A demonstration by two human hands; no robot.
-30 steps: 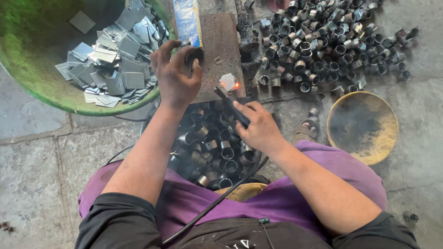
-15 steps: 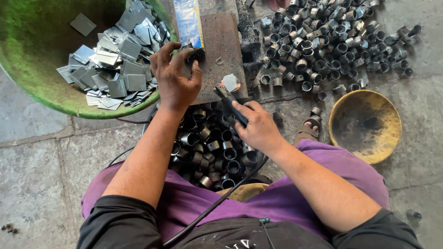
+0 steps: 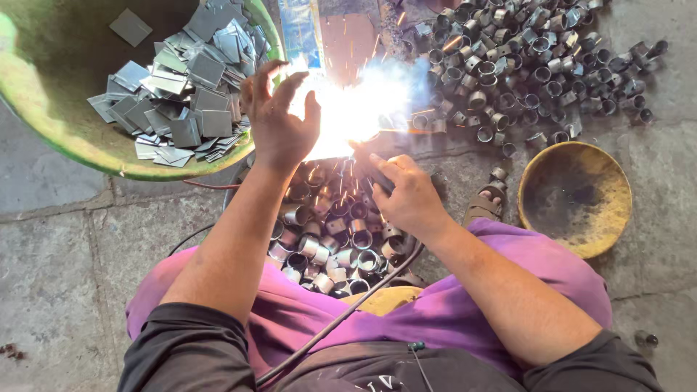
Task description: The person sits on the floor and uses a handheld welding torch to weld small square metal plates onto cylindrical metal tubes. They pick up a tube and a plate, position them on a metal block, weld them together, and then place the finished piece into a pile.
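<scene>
My left hand (image 3: 279,127) is raised beside a bright welding flash (image 3: 348,109), fingers apart and curved; glare hides whatever lies under its fingertips. The dark welding holder (image 3: 377,178) sits gripped in my right hand (image 3: 410,196), its tip pointing into the flash. Sparks fly over the rusty metal work plate (image 3: 348,40). Below both hands, between my knees, lies a heap of short metal tube pieces (image 3: 334,243).
A green basin (image 3: 72,149) at upper left holds several square metal plates (image 3: 189,72). Many loose tube pieces (image 3: 523,58) are spread at upper right. A worn yellow bowl (image 3: 573,196) sits on the right. A dark cable (image 3: 341,319) runs across my lap. The floor is stone.
A bright arc with sparks has flared up on the work plate. My left hand has opened its fingers and lifted slightly. The right hand has pushed the holder toward the plate.
</scene>
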